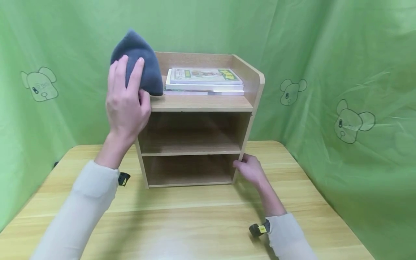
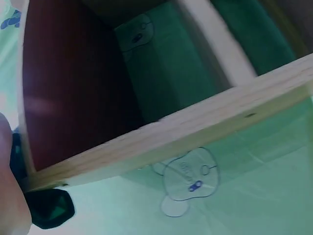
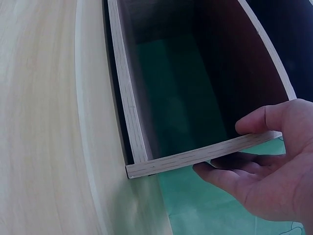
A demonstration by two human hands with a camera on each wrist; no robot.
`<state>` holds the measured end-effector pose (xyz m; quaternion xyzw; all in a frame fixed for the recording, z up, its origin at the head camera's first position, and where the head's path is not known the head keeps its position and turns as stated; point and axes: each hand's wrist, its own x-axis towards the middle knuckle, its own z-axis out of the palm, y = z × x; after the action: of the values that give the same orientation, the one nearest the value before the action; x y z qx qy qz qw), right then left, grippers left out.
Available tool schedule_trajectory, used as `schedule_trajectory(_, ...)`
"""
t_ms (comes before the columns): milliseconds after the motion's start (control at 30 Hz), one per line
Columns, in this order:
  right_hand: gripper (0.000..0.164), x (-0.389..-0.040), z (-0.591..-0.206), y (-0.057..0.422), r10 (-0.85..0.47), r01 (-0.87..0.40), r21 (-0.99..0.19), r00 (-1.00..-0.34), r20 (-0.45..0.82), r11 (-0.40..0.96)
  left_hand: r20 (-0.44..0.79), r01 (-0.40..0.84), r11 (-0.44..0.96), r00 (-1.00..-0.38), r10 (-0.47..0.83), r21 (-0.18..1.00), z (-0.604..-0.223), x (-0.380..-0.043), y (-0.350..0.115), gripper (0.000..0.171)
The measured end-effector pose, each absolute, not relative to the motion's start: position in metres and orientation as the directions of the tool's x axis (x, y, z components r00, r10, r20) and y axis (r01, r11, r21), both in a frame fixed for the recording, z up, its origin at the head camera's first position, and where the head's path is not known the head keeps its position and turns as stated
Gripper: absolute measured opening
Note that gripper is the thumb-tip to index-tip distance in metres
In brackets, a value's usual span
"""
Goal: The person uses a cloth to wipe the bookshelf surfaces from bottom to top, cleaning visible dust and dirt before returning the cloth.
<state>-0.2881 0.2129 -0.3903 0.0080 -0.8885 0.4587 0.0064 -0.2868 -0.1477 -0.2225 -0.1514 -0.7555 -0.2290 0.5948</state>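
Head view: pale wood-grain table (image 1: 195,220), green curtain (image 1: 208,25) behind—three mouse-head outlines. Mid-frame, one light-wood shelf unit (image 1: 201,103), two open compartments under its top deck; stacked books (image 1: 206,82) above. One dark blue-grey cloth (image 1: 147,74), upper left, gripped by left hand (image 1: 125,99). Right hand (image 1: 251,169) pinches the right side panel (image 1: 247,133) low down.

Left wrist view: cloth at lower left, against a panel edge.

Right wrist view: thumb inside—fingers outside.

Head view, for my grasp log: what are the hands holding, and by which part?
The left hand holds a grey-blue cloth by its lower left part; the right hand pinches the shelf by its right side panel's lower front edge.
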Motion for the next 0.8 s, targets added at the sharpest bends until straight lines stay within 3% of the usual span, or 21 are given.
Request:
schedule_trajectory(200,0.045,-0.288,-0.39,0.211,-0.002,-0.015,-0.821,-1.0,0.017,0.57,0.897,0.356,0.913,-0.441,-0.022,0.198,-0.196,-0.28,-0.145,0.054)
schedule_trajectory(333,0.046,-0.287,-0.389,0.211,0.006,0.0,-0.823,-1.0,0.003,0.568,0.735,0.209,0.956,-0.678,-0.01,0.205,-0.168,-0.275,-0.143,0.05)
schedule_trajectory(467,0.048,-0.287,-0.39,0.211,0.005,0.011,-0.823,-1.0,-0.01,0.568,0.483,0.103,0.969,-0.875,-0.019,0.224,-0.14,-0.276,-0.145,0.063)
schedule_trajectory(600,0.046,-0.287,-0.39,0.212,0.001,0.007,-0.824,-1.0,-0.007,0.566,0.314,0.058,0.975,-0.949,-0.013,0.216,-0.12,-0.286,-0.149,0.069)
schedule_trajectory(800,0.042,-0.288,-0.39,0.212,-0.003,-0.014,-0.818,-1.0,0.015,0.575,0.138,0.001,0.964,-0.99,-0.037,0.265,-0.102,-0.304,-0.155,0.075)
